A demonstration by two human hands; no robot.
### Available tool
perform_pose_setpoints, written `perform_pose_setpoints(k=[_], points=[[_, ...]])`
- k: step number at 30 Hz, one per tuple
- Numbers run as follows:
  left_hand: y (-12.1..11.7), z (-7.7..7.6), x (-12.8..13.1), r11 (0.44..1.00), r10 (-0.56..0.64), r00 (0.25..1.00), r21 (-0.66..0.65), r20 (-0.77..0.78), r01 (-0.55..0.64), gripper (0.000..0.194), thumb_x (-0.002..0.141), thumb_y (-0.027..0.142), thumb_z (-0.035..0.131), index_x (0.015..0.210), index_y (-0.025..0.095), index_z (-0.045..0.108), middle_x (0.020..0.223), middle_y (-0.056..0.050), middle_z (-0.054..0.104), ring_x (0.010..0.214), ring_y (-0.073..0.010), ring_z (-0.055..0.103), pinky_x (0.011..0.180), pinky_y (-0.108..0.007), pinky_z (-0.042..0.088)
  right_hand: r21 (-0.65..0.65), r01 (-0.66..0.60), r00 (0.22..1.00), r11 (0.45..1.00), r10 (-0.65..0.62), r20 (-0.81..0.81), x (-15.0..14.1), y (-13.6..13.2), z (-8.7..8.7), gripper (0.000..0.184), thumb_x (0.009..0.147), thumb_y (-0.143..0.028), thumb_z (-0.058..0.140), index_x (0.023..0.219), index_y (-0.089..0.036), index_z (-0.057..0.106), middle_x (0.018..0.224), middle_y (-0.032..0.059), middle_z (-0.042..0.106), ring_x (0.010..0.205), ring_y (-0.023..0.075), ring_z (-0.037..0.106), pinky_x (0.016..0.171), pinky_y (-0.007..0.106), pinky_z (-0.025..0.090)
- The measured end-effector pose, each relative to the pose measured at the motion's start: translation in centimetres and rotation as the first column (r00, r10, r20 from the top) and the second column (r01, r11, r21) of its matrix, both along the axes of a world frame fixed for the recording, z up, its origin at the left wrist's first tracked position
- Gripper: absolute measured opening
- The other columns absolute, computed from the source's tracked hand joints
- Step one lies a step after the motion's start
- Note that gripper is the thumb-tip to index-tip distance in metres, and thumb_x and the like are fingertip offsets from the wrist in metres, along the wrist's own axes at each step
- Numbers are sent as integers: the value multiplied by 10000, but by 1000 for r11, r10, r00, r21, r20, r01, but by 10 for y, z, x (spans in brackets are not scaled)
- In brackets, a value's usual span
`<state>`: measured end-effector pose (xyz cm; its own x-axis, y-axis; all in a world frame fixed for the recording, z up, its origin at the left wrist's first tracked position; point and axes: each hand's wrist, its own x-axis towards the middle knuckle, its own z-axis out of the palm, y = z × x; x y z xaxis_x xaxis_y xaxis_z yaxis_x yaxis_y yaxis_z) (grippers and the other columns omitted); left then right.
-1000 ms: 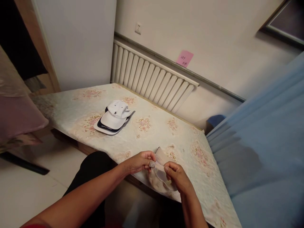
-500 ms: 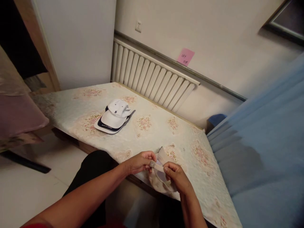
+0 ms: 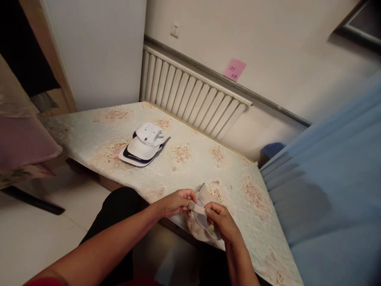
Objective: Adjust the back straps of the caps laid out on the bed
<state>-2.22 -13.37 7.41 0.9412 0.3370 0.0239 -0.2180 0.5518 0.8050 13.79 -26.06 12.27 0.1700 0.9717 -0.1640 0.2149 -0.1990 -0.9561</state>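
While the beige baseball cap [image 3: 198, 230] is held at the near edge of the floral cover [image 3: 160, 174], its back strap [image 3: 199, 209] is being stretched between two bare hands. By the left hand [image 3: 175, 203], the metal buckle [image 3: 191, 206] is pinched between thumb and fingers; by the right hand [image 3: 222, 222], the strap is gripped a little further along, thumb pressed against bent forefinger. The cap's opening is turned up below the strap, and its brim is pointed away, over the printed flowers. Further off, to the left, white and navy caps [image 3: 143, 145] are seen stacked on the cover. Beyond, the wall is lined by a white radiator [image 3: 193, 95], and the right side is filled by a blue curtain [image 3: 327, 171].
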Motion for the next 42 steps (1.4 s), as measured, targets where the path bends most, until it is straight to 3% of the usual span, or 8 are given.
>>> perform_pose_setpoints(k=[9,20,28,42], points=[[-1,0,0,1000,-9,1000,6,15,9,193,683,195,691,837,136,591,553,56,495,478,-58,412,575,-243,455,8,7,997,1000,-7,79,0,0,-4,342,793,-497,571,675,-177,554,518,-55,459,497,86,358,516,232,254],[-2,4,1,998,-1,1000,65,-13,2,198,688,235,697,828,141,593,496,76,448,446,-48,364,581,-253,469,3,56,962,998,-54,269,-7,-2,12,257,763,-417,584,657,-183,574,550,-44,489,535,98,405,533,230,307],[-2,4,1,996,-1,1000,89,0,1,167,703,197,658,843,140,585,513,71,462,454,-49,364,589,-263,484,3,65,957,998,-63,283,-10,-1,8,216,764,-373,589,675,-179,627,533,-47,482,531,101,417,535,233,312],[-5,6,3,995,22,1000,92,-13,-21,175,686,201,671,823,142,579,519,76,471,437,-41,345,575,-268,492,3,31,984,1000,-31,175,-8,0,-4,273,802,-410,557,645,-187,545,530,-45,518,507,97,428,532,234,326]])
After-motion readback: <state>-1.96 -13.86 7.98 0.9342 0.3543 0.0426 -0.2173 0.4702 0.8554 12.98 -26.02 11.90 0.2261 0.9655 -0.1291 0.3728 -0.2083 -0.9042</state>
